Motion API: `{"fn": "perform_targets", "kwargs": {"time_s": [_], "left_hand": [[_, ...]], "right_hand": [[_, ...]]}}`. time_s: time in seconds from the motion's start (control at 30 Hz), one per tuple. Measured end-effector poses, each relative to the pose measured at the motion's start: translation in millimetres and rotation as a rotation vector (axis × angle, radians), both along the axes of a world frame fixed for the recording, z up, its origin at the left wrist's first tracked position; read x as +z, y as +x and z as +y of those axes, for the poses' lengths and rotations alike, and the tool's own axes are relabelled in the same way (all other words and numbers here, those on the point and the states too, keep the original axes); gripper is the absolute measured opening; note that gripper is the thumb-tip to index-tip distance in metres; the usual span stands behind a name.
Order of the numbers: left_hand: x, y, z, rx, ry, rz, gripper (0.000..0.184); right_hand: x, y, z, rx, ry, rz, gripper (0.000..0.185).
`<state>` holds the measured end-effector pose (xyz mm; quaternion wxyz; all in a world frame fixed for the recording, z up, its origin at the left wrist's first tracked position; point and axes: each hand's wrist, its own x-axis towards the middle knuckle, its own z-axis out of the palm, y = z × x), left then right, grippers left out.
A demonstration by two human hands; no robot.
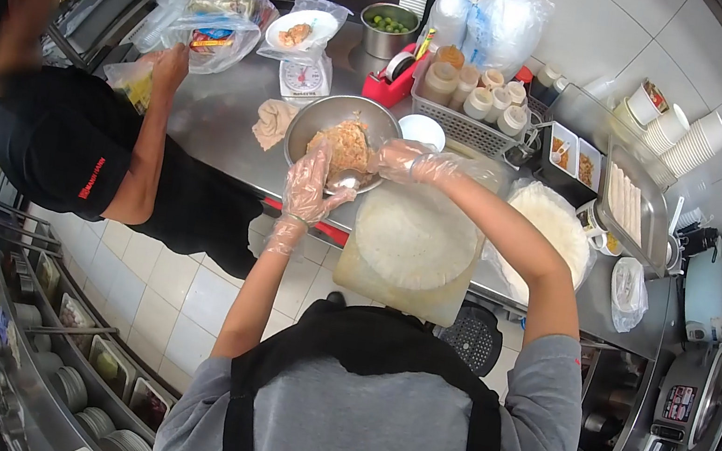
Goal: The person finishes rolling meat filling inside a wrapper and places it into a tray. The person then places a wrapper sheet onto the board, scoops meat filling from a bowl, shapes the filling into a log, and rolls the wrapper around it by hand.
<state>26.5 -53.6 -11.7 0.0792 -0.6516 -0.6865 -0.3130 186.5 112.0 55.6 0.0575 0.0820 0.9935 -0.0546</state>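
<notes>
A steel mixing bowl holds a mound of orange-tinted minced filling. My left hand, in a clear plastic glove, reaches over the near rim. Its fingers are stretched against the filling and its thumb is spread to the right. My right hand, also gloved, is at the bowl's right side with its fingers drawn together by the filling; whatever they hold is hidden. Inside the bowl near the front lies a shiny metal piece, perhaps a spoon. Beside the bowl, round pale wrapper sheets lie on a board.
A co-worker stands at the left, handling plastic bags. Behind the bowl are a scale, a red tape dispenser and a basket of bottles. More pale sheets and a tray of rolls are rightward.
</notes>
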Motion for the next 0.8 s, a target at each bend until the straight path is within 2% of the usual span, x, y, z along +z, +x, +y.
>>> {"fn": "perform_targets", "kwargs": {"time_s": [0.07, 0.17, 0.43, 0.53, 0.63, 0.73, 0.77, 0.8], "left_hand": [[-0.5, -1.5, 0.0, -0.015, 0.038, -0.02, 0.101], [-3.3, -3.8, 0.8, -0.008, 0.016, 0.002, 0.101], [-1.6, 0.0, 1.5, 0.02, -0.012, 0.007, 0.102], [-1.4, 0.5, 1.0, 0.019, -0.028, -0.03, 0.103], [-0.9, -1.9, 3.3, 0.01, -0.015, -0.085, 0.105], [9.5, -1.0, 2.0, 0.031, -0.004, -0.107, 0.104], [13.4, 1.0, 0.3, 0.015, 0.04, -0.284, 0.103], [19.9, 4.8, -0.6, -0.006, 0.085, -0.46, 0.102]], "right_hand": [[-5.2, 5.3, 3.6, -0.071, 0.038, 0.124, 0.016], [-9.2, 3.2, -1.2, -0.037, 0.335, 0.133, 0.013], [-7.7, 3.0, -15.1, 0.034, 0.174, 0.082, 0.012], [-16.7, 2.9, 3.0, 0.055, -0.09, 0.124, 0.012], [-36.9, 3.3, 34.6, 0.21, -0.546, 0.15, 0.012], [-54.7, 19.8, 47.4, 0.016, -0.947, 0.148, 0.012], [-58.7, 25.2, 46.5, -0.052, -1.061, 0.176, 0.013], [-30.1, 34.9, 30.3, -0.217, -1.229, 0.189, 0.011]]}}
